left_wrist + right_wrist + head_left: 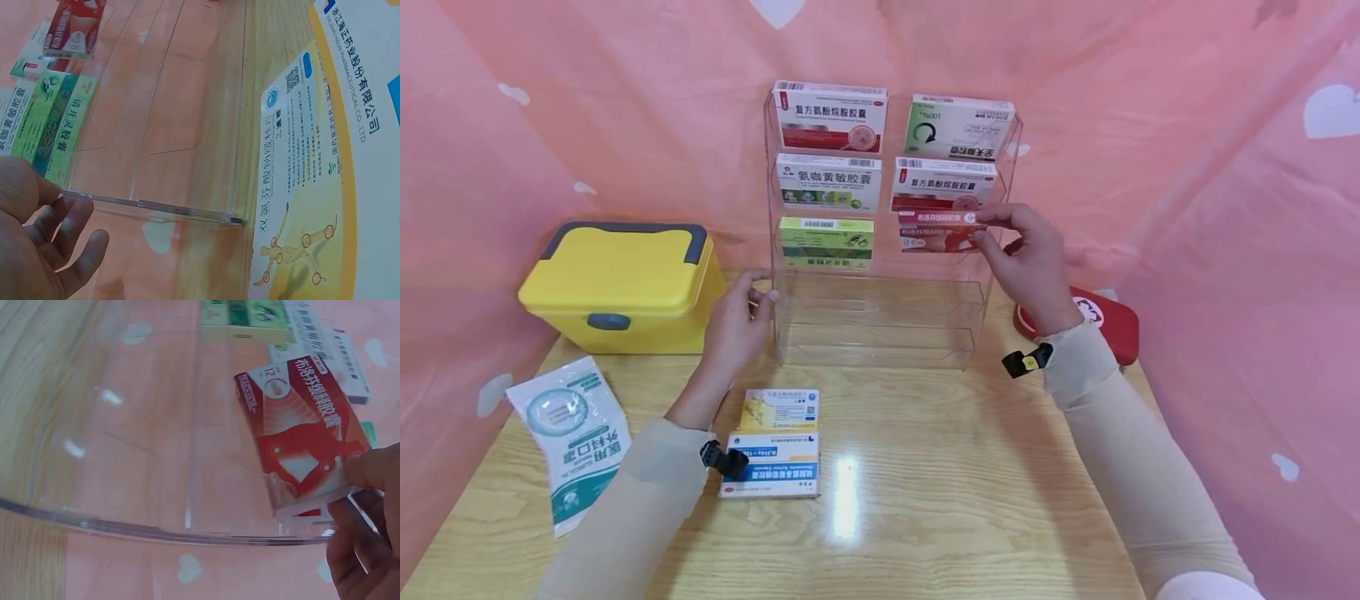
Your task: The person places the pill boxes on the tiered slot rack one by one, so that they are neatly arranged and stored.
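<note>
A clear acrylic display rack (pixel 880 287) stands on the table, with medicine boxes on its upper tiers. My right hand (pixel 1028 260) pinches a red medicine box (pixel 300 425) by its right end, at the rack's third tier on the right. Over at the rack's left side, my left hand (pixel 741 321) grips the edge of the side panel (pixel 156 206) between thumb and fingers. Left of the red box sits a green box (pixel 826 243). Above it is a red-and-white box (pixel 943 183). In the right wrist view the fingertips behind the red box are partly hidden.
Two boxes, one yellow-and-white (pixel 778 410) and one blue-and-white (pixel 771 479), lie before the rack. A yellow case (pixel 617 283) and a mask packet (pixel 580 437) are on the left. A red pouch (pixel 1112 325) lies behind the right forearm. Pink cloth hangs behind.
</note>
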{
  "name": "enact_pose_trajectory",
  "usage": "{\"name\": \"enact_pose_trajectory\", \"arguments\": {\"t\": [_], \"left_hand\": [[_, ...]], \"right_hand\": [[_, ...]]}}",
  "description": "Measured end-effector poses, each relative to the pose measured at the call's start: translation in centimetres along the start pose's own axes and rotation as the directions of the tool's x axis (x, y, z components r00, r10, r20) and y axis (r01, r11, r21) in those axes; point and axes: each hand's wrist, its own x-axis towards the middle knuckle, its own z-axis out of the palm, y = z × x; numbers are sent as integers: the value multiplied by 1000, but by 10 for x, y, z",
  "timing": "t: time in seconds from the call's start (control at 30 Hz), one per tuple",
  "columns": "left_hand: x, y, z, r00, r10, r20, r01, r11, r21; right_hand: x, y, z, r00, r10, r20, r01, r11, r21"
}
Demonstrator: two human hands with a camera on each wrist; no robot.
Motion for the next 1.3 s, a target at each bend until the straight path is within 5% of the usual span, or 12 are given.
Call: {"name": "enact_pose_trajectory", "arguments": {"t": [0.17, 0.53, 0.9, 1.1, 1.2, 1.3], "left_hand": [[0, 0, -1, 1000, 0, 2, 0, 1000, -5], [0, 2, -1, 1000, -4, 2, 4, 1000, 0], [1, 1, 1, 1000, -5, 7, 5, 1000, 9], [1, 1, 0, 999, -21, 30, 21, 1000, 4], [0, 2, -1, 999, -30, 37, 29, 1000, 5], [1, 3, -2, 999, -26, 36, 25, 1000, 9]], "right_hand": [[-3, 10, 4, 997, -62, 36, 68, 984, -166], [-6, 9, -1, 993, 27, 112, 12, 942, -335], [-8, 7, -1, 996, -30, 87, 58, 938, -342], [-24, -2, 9, 992, -112, 51, 119, 975, -187], [-44, -7, 22, 985, -117, 124, 131, 986, -108], [-68, -14, 39, 958, -35, 284, 61, 994, -85]]}}
